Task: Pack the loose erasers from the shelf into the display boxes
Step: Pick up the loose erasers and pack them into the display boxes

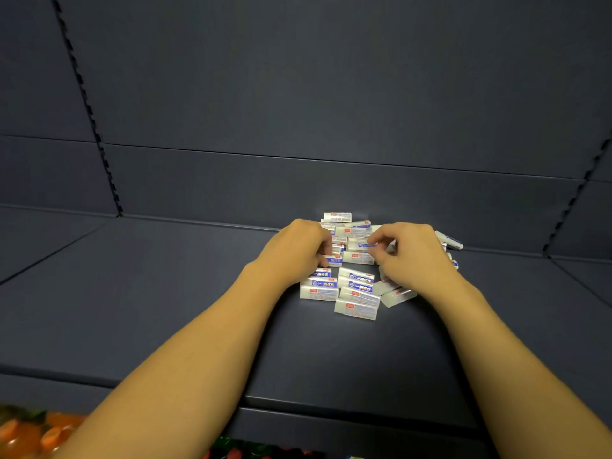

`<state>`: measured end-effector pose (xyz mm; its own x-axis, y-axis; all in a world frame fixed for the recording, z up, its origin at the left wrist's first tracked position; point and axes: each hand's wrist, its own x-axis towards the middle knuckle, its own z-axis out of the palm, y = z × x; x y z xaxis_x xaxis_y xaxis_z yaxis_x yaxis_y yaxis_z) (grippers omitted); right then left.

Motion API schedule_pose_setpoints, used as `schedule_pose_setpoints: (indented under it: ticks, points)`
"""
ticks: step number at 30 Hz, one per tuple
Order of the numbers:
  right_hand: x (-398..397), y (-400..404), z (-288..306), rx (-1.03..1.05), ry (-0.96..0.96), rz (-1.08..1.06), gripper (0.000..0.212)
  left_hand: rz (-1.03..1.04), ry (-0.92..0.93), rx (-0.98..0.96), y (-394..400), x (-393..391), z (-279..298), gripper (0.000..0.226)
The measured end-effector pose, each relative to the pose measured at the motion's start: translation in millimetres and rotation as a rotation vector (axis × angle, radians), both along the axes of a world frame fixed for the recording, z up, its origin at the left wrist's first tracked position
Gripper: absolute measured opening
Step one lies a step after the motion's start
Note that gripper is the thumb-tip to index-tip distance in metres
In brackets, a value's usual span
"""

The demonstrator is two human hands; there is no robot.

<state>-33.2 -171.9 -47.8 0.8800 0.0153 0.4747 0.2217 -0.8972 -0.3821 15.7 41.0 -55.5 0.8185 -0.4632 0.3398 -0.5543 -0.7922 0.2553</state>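
My left hand point(303, 248) and right hand point(409, 251) rest in the pile of loose erasers point(356, 283), which lies right of centre on the dark shelf point(149, 293), against the back panel point(298, 111). My left fingers are curled into the pile's left side around erasers; my right thumb and forefinger pinch the end of one blue-banded eraser point(364, 245) near the pile's centre. Open shelf surface extends to the left of the pile and toward the front edge point(331, 404) at the lower centre of the frame; a slotted upright point(89, 107) marks the upper left. My hands hide part of the pile, and the erasers' print is too small to read. Blurred orange items point(29, 432) are cut off at the lower left corner.
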Motion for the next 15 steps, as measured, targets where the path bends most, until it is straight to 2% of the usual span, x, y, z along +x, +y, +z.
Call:
schedule_pose_setpoints:
  ticks: [5, 7, 15]
  points:
    - [-5, 3, 3, -0.044, 0.094, 0.061, 0.003, 0.046, 0.005, 0.005, -2, -6, 1, 0.030]
    - [-8, 5, 5, -0.035, 0.120, 0.086, 0.006, 0.050, 0.014, -0.005, -2, -8, 3, 0.036]
    - [-11, 12, 10, -0.102, 0.246, 0.052, 0.011, 0.076, -0.093, -0.063, 2, -14, 9, 0.024]
